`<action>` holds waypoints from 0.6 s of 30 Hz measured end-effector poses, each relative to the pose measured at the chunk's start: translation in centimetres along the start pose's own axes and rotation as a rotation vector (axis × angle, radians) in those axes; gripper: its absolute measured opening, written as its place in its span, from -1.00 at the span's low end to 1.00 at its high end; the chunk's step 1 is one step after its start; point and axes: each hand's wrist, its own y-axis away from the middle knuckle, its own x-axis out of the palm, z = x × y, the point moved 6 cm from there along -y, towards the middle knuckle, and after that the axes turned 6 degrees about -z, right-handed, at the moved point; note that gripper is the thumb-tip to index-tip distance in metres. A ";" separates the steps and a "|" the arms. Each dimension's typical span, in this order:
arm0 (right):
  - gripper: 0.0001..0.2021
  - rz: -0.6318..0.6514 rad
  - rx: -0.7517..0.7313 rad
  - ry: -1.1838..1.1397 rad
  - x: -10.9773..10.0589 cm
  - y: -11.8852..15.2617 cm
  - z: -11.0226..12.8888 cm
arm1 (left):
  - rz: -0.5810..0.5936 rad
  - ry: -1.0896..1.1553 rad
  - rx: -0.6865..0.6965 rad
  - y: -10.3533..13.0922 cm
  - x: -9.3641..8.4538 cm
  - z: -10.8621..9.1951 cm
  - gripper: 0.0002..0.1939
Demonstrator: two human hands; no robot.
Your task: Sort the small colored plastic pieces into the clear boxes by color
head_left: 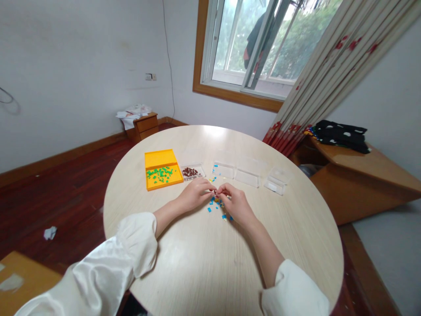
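Observation:
Over a loose pile of small plastic pieces (209,210), blue, yellow and a few other colours, my two hands come together at the middle of the table. My left hand (194,193) has its fingers bent and its fingertips pinched. Facing it, my right hand (236,203) pinches with thumb and forefinger. Small dark red pieces (215,192) show between the fingertips, too tiny to make out their exact kind. Part of the pile is hidden under the fingers. Just beyond the left hand stands a clear box with brown pieces (190,172).
A yellow open case (164,188) holds green pieces (160,174) at the left. Behind the hands stand clear lidded boxes, one with a few blue pieces (215,166), another (247,177), and a smaller one (275,186) to the right. The round table (197,272) carries them all.

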 end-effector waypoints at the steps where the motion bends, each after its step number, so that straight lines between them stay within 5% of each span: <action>1: -0.92 0.004 0.002 -0.007 0.1 0.0 0.1 | 0.006 -0.003 0.005 0.0 0.1 0.0 -0.85; 6: -0.92 -0.027 -0.001 0.016 -0.3 -0.2 0.0 | -0.011 -0.055 -0.016 -0.1 -0.2 0.4 -0.87; 11: -0.91 -0.133 -0.010 0.130 -1.9 -0.6 -0.8 | -0.167 -0.253 -0.223 -0.6 -2.9 3.4 -0.84; 18: -0.81 -0.037 0.005 0.241 -1.0 -0.3 -1.6 | -0.172 -0.555 -0.386 -0.7 -5.2 6.1 -0.75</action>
